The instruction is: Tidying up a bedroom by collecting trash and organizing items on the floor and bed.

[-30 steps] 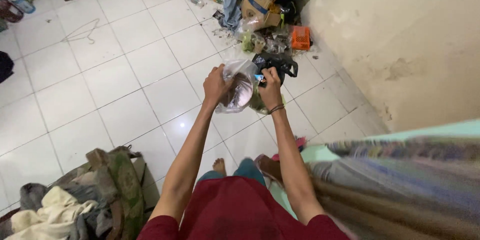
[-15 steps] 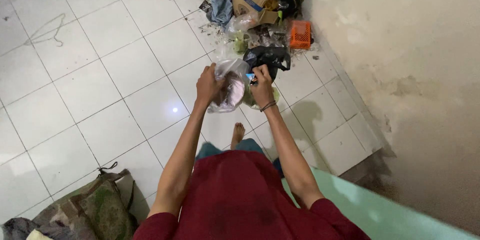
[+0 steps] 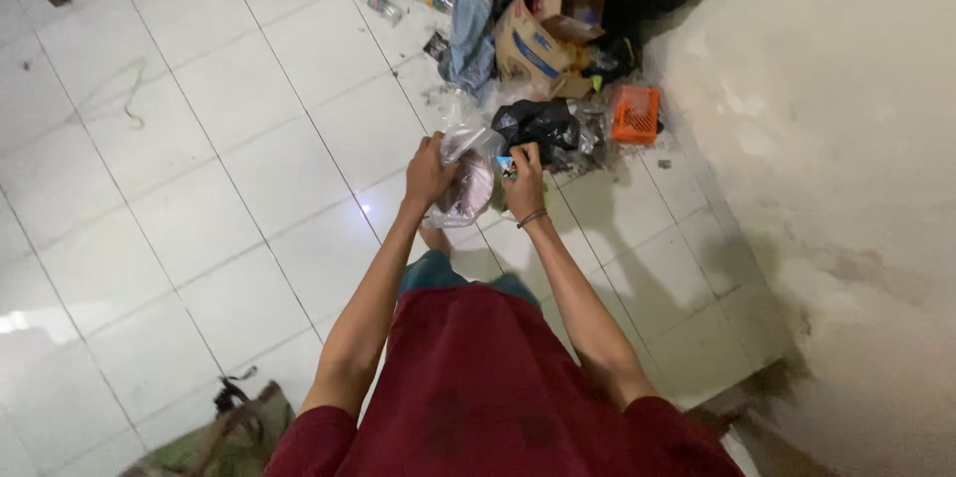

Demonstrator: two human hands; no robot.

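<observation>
Above a white tiled floor point(image 3: 199, 198), with a clutter pile of cardboard boxes point(image 3: 543, 24) beyond, a clear plastic bag point(image 3: 466, 183) hangs at waist height between both hands. The left hand point(image 3: 428, 170) and right hand point(image 3: 522, 186) each pinch its upper edge closed. The thin film looks light, limp and slippery, so it is probably best gripped at the gathered rim.

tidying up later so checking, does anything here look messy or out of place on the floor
Yes. A heap of clutter sits against the wall: torn cardboard boxes, a black bag and an orange basket. Two plastic bottles lie on their sides on the tiles. Both hands, left and right, grip a clear plastic bag.
</observation>
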